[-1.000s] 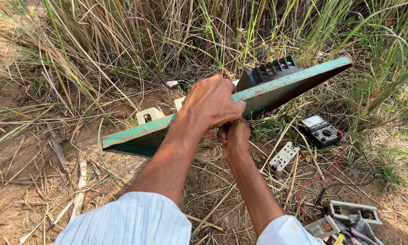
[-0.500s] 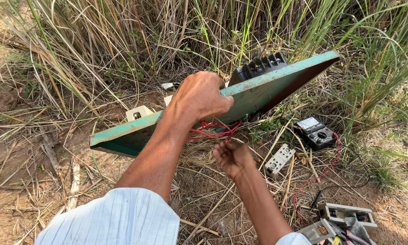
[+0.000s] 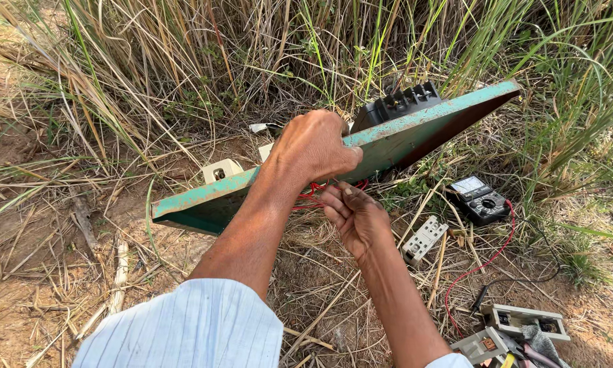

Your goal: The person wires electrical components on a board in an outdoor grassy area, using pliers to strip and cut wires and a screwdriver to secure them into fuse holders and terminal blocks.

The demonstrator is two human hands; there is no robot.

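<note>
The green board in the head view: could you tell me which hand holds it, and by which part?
The left hand grips the green board by its upper edge, near the middle. The right hand is open beneath it at the red wires, holding nothing visible.

The left hand (image 3: pixel 315 146) grips the edge of a tilted green metal panel (image 3: pixel 204 201). Beneath it, the right hand (image 3: pixel 354 215) lies palm-up by red wires (image 3: pixel 311 191).

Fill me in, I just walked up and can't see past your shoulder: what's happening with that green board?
A person is tilting a green board up off the dry ground, the left hand gripping its near edge. The right hand is underneath, palm up, at the red wires behind the board. A black switch unit and a white socket sit on its upper face. A multimeter and a white terminal block lie in the grass nearby.
</note>
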